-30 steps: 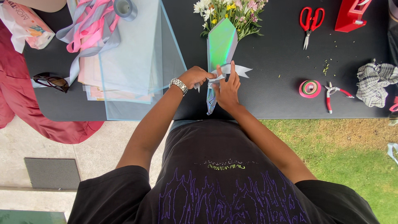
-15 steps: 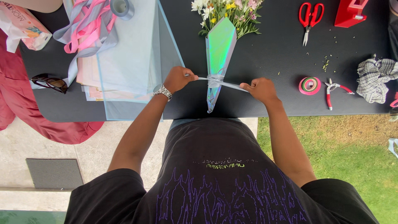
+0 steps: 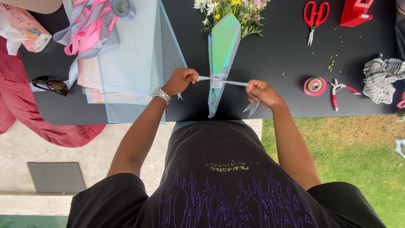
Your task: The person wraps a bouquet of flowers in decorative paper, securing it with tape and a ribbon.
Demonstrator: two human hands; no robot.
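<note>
Left hand [image 3: 180, 80] and right hand [image 3: 260, 91] fisted on silver ribbon [image 3: 218, 80] ends, pulled taut across iridescent-wrapped bouquet [image 3: 222, 55] on black table [image 3: 278, 59]

I see left hand [image 3: 180, 80] and right hand [image 3: 261, 92] each pinching a silver ribbon [image 3: 219, 79] end, taut across the wrapped bouquet [image 3: 223, 46] on the desk [image 3: 278, 55].

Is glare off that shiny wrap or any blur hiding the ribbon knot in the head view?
Head view: even, soft daylight with no hard shadows; the iridescent wrap shows a green-pink sheen but no blown-out glare. The ribbon stays sharp between left hand and right hand. Wide-lens bending shows at the table edges.
</note>
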